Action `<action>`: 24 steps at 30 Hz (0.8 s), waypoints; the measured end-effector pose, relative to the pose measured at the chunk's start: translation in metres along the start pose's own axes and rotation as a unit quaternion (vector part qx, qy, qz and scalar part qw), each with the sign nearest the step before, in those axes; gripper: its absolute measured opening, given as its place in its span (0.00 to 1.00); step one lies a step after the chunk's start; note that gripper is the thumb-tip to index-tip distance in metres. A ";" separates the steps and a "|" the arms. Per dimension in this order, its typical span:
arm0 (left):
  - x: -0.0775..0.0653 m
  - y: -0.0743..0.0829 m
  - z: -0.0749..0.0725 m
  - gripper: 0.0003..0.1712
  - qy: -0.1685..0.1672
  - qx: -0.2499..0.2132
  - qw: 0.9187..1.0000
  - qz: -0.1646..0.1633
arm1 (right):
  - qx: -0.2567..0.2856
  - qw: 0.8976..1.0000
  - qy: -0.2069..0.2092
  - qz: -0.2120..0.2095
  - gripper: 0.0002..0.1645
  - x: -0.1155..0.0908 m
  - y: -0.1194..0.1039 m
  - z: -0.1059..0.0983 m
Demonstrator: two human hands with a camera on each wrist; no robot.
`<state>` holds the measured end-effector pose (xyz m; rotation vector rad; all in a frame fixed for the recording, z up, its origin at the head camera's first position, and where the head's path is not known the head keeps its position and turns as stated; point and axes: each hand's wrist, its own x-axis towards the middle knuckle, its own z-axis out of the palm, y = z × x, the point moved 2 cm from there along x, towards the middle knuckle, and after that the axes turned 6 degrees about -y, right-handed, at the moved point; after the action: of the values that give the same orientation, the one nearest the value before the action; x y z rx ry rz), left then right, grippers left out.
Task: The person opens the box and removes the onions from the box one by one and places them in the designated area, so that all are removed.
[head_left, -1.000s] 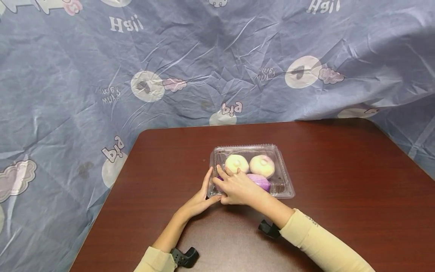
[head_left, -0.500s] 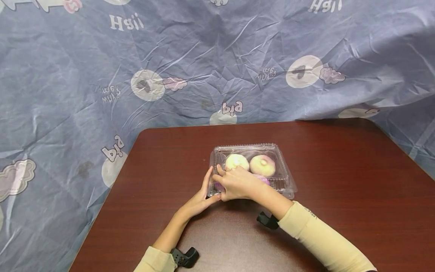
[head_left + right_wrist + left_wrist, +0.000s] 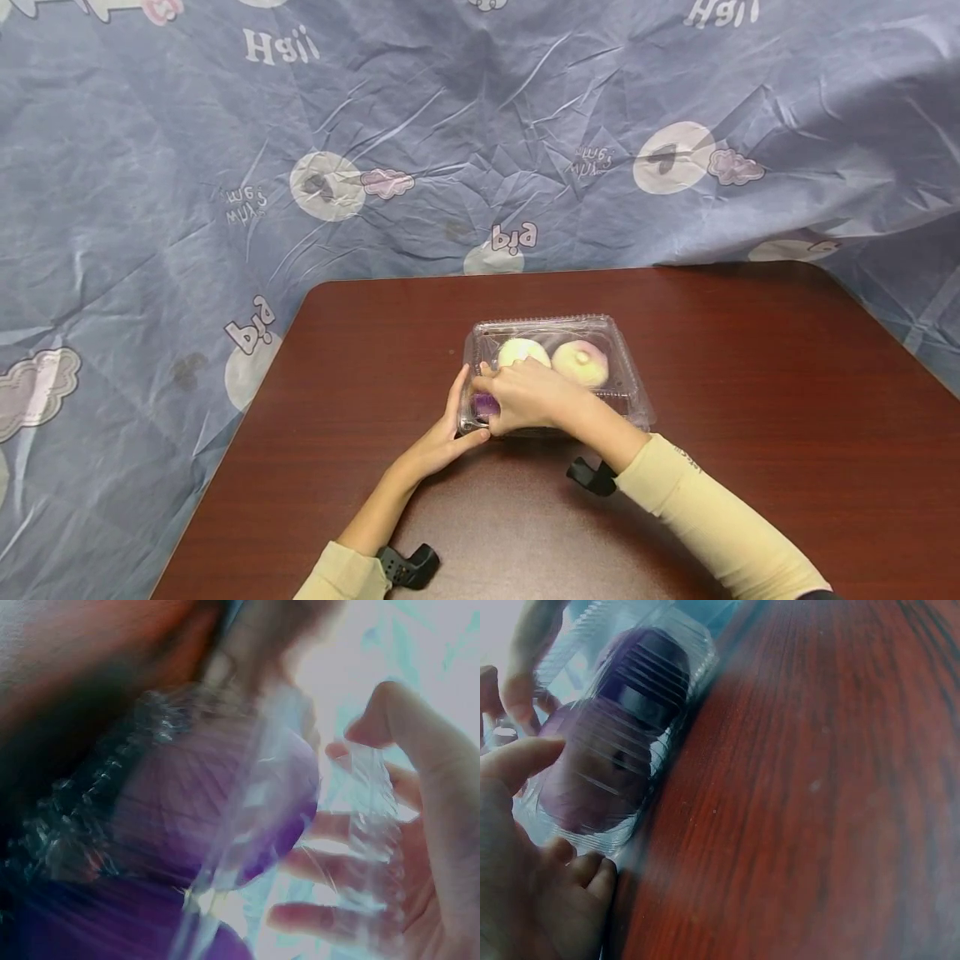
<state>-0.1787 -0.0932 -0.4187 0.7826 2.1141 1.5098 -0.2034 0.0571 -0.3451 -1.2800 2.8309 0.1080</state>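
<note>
A clear plastic clamshell box (image 3: pixel 628 371) lies on the table, with two pale round pieces (image 3: pixel 581 364) at its back and purple rounded pieces (image 3: pixel 596 769) at its front. My left hand (image 3: pixel 438 447) grips the box's front left corner, thumb at the front and fingers along the side. Reaching across the front, my right hand (image 3: pixel 532 393) pinches the edge of the lid (image 3: pixel 371 825) between thumb and fingers. In the right wrist view that edge stands apart from the purple pieces. My right hand hides part of the contents in the head view.
The box stands on a dark red-brown wooden table (image 3: pixel 750 400). Behind the table hangs a blue printed cloth (image 3: pixel 420 125). Black cameras sit on both wrists, the left wrist camera (image 3: pixel 411 568) close to the tabletop.
My right hand has risen slightly, and the front edge of the lid has lifted with it. The left hand has stayed at the box's corner.
</note>
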 end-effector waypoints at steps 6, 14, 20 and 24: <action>0.002 -0.012 -0.003 0.60 0.010 -0.026 1.000 -0.014 | 0.030 1.000 0.003 0.010 0.25 0.002 0.004 -0.010; 0.009 -0.034 -0.005 0.57 0.022 -0.027 0.999 -0.005 | 0.079 0.996 -0.033 0.036 0.31 0.001 0.011 -0.039; 0.008 -0.034 -0.004 0.41 0.023 -0.009 0.998 0.052 | 0.109 0.992 -0.043 0.057 0.39 -0.003 0.015 -0.053; 0.008 -0.036 -0.001 0.38 0.014 -0.012 0.998 0.057 | 0.124 0.990 -0.016 0.072 0.39 -0.009 0.019 -0.056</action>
<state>-0.1925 -0.0981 -0.4522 0.8910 2.0987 1.6105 -0.2116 0.0715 -0.2877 -1.0152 2.7962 -0.2105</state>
